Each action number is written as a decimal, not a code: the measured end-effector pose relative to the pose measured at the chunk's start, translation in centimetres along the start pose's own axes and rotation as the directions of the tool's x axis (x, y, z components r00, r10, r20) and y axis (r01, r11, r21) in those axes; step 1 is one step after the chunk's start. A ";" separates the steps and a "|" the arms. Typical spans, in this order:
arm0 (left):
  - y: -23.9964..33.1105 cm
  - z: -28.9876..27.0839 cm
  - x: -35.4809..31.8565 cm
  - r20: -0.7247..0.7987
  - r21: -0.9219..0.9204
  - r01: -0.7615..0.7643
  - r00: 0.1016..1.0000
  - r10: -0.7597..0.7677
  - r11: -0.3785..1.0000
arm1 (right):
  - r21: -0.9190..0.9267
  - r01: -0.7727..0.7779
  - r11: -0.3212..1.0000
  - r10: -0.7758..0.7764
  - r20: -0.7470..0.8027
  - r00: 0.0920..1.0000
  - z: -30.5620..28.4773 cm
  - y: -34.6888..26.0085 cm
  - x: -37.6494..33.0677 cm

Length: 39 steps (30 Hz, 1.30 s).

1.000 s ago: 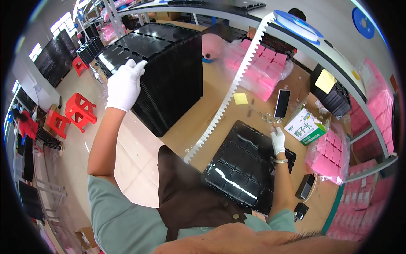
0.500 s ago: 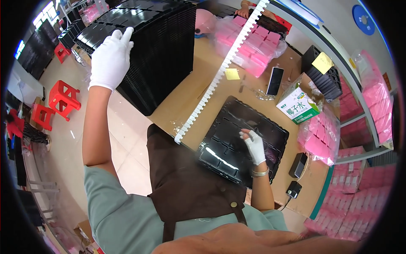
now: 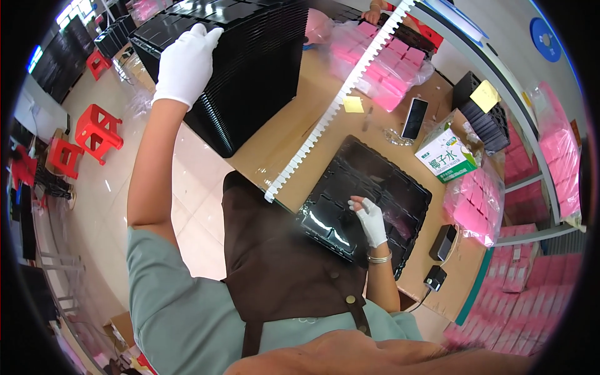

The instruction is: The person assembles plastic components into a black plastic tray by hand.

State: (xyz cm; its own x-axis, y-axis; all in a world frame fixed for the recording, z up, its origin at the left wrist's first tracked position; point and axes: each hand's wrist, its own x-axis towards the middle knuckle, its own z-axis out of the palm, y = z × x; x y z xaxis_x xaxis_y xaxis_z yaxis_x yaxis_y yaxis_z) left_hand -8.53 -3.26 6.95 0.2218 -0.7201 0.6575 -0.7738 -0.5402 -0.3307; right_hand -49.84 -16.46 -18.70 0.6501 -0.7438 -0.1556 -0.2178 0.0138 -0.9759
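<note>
My left hand (image 3: 186, 67), in a white glove, is at the near upper edge of a tall stack of black plastic trays (image 3: 259, 87). Its fingers are bunched and bent at the top tray's rim; the glove partly hides the contact. Lower right on the table lies a single shallow black tray (image 3: 340, 178) with moulded compartments. Over it is my right hand (image 3: 373, 226), in a white glove with bare fingertips. Thumb and fingertips are pinched together there, and what they hold, if anything, is too small to make out.
A white toothed strip (image 3: 337, 112) crosses the table (image 3: 256, 169). To the right are a phone (image 3: 415, 119), a green-and-white carton (image 3: 447, 150), bagged pink blocks (image 3: 472, 203) and a black adapter (image 3: 435, 278). Across the table is another person's hand (image 3: 372, 15). Red stools (image 3: 97, 134) stand left.
The whole view has shifted slightly. My left hand has slid right along the stack's edge, its fingers drawing closer together. My right hand has moved slightly left and down over the tray.
</note>
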 end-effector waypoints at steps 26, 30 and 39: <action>20.0 6.0 -8.9 0.779 -0.084 0.656 0.512 0.361 -0.750 | 0.040 0.088 0.995 -0.085 -0.053 0.995 7.0 -5.3 2.4; 19.0 6.7 -8.6 0.754 -0.014 0.487 0.579 0.311 -0.873 | 0.277 -0.060 0.959 0.021 0.140 0.990 11.3 -3.8 4.3; 19.1 9.6 -16.0 0.779 -0.273 0.895 0.421 0.465 -0.352 | 0.188 -0.058 0.981 0.055 0.018 0.998 11.3 -3.9 4.4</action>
State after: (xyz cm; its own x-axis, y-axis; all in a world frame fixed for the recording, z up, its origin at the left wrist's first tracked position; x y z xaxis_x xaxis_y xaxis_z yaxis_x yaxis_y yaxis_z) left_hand -21.17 -6.20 -16.34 0.1956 -0.8933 -0.4047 0.3088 -0.3355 0.8900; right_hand -37.93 -12.23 -17.33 0.6504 -0.7294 -0.2121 -0.1144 0.1821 -0.9766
